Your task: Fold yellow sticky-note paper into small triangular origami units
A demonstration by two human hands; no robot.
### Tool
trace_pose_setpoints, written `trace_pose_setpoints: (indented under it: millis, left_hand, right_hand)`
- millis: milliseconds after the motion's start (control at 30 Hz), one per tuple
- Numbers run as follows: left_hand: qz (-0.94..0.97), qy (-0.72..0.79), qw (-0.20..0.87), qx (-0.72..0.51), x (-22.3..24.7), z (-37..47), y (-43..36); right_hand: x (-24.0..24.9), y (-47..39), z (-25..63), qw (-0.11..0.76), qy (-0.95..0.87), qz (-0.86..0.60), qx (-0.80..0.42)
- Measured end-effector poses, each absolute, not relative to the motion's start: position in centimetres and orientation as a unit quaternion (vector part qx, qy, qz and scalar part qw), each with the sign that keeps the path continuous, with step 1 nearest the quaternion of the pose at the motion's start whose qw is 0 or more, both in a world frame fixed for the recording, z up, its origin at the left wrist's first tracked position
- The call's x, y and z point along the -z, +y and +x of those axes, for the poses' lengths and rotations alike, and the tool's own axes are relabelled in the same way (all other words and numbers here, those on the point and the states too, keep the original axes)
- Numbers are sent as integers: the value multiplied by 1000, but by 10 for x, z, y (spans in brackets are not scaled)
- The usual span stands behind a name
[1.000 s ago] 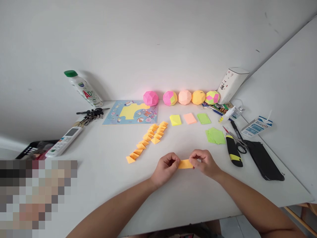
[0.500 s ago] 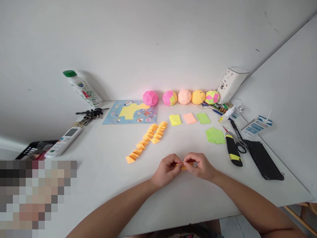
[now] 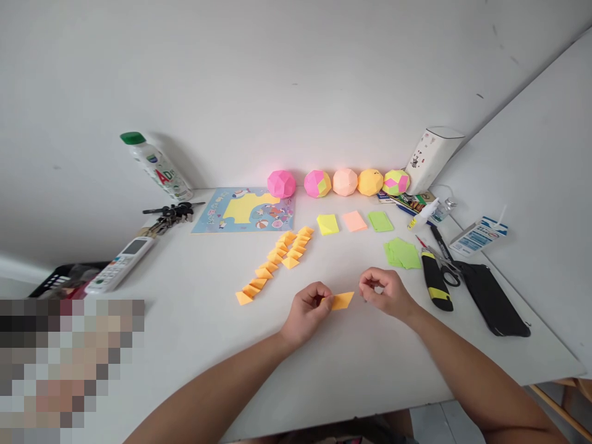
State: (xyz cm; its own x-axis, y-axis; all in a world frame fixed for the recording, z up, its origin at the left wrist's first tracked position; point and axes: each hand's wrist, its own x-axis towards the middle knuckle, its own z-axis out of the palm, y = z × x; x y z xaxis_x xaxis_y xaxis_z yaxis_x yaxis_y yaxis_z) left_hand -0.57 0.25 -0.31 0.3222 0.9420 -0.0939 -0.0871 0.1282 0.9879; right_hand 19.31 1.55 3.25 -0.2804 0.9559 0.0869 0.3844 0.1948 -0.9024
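Observation:
Between thumb and fingers, my left hand [image 3: 309, 313] pinches a folded orange paper piece [image 3: 343, 301], which sticks out to the right. My right hand [image 3: 386, 292] is a little to the right of that piece and apart from it, its fingertips pressed together; whether anything small is between them is too small to tell. Folded orange pieces [image 3: 267, 269] lie in two slanting rows beyond my left hand. Farther back are yellow paper squares [image 3: 328, 224], peach squares [image 3: 355, 221] and green squares [image 3: 380, 221]. A loose green paper pile [image 3: 402, 253] lies beyond my right hand.
Several paper balls [image 3: 345, 182] line the wall beside a blue picture board [image 3: 213, 213]. At left are a bottle [image 3: 161, 169], keys [image 3: 173, 213] and a remote [image 3: 121, 265]. At right are a cutter [image 3: 436, 280], scissors [image 3: 449, 275], a black pouch [image 3: 494, 299] and a drink carton [image 3: 480, 235].
My right hand has let go of the orange piece and moved right and slightly away from me. More of the piece now shows in my left hand.

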Motion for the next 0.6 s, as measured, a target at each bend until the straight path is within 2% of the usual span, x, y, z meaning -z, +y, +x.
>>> trace_pose_setpoints:
  millis: [267,600]
  left_hand:
    - [547,404,617,-396,2,-4,1]
    - [497,379,657,-421,1,-7,2]
  right_hand:
    - [-23,3,179,290,-709,-442,-467]
    - [-32,14,193,324,-660,-469,-490]
